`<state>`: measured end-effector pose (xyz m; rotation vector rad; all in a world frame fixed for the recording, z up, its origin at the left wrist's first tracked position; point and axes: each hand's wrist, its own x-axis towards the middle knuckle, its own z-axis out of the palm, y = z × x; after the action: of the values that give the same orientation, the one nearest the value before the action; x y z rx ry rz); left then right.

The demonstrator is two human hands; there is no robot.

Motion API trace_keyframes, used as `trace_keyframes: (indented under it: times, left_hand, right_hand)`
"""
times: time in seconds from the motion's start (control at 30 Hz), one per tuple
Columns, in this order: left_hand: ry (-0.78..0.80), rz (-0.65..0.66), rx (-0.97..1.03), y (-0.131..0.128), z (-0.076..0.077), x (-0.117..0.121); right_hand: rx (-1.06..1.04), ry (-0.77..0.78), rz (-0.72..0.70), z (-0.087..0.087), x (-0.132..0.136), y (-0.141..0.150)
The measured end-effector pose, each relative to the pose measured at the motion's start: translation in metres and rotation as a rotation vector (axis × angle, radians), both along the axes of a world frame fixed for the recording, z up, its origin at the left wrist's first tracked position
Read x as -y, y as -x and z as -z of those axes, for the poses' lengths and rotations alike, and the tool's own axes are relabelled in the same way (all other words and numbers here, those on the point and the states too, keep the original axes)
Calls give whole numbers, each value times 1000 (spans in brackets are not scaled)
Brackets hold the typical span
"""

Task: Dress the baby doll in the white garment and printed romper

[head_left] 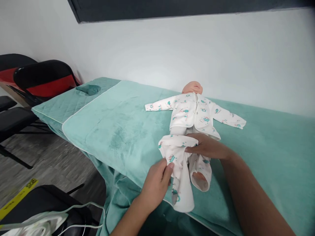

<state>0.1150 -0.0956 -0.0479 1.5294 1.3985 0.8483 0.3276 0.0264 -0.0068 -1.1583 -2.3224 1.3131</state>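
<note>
"So, where exactly are the trousers (pixel 180 167)?"

"On the green-covered bed (pixel 118 114), over the lower half of the baby doll (pixel 192 88), just below the white jacket (pixel 184 111) and close to the bed's near edge."

"And what are your hands doing?"

"My left hand (pixel 158 180) is pinched tight, thumb against fingers, with a fold of one trouser leg's outer side caught between. My right hand (pixel 205 146) is partly curled at the waistband (pixel 178 141), thumb along the outside. Its fingers run out of sight behind the cloth, so I can't tell how hard they press."

"How would you expect that cloth to handle?"

"Light, soft and floppy, I'd say; it looks like thin cotton that folds wherever I press and shouldn't slip much. I'd trust the waistband most as a place to hold, with a second grip down the leg to keep it from bunching. The doll seems firmer, so I'd be gentle round the foot (pixel 199 177) that shows in the other leg's cuff (pixel 201 187)."

"Which way does it all point?"

"Waistband towards the jacket, cuffs towards me. The long axis runs across the bed, roughly in line with the doll, whose head lies by the wall (pixel 147 55). The pinched leg reaches right to the near edge."
</note>
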Motion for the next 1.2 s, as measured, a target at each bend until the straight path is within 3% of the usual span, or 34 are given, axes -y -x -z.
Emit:
trace_keyframes:
  times: [0.2, 0.3, 0.47, 0.6, 0.73, 0.87, 1.03, 1.2]
  left_hand:
    - [-176, -111, -449, 17, 4, -42]
    - [-222, -179, -547, 18, 1, -67]
    - [-245, -264, -455, 3, -3, -92]
    - [-229, -324, -347, -5, -1, -93]
    - [-259, -373, -229, -9, 1, -93]
    - [-354, -449, -281, -15, 2, -107]
    - [-315, -404, -399, -18, 6, -122]
    - [-288, -378, -340, -12, 11, -105]
  right_hand:
    - [5, 51, 13, -3, 1, -2]
    - [19, 47, 17, -4, 1, -2]
    - [95, -60, 96, -2, 1, 1]
    - [107, -249, 213, 6, -3, 4]
    - [40, -338, 289, 16, -9, 6]
    - [6, -375, 370, 22, -12, 6]
    - [22, -349, 414, 21, -12, 7]
    - [46, -383, 424, 21, -13, 8]
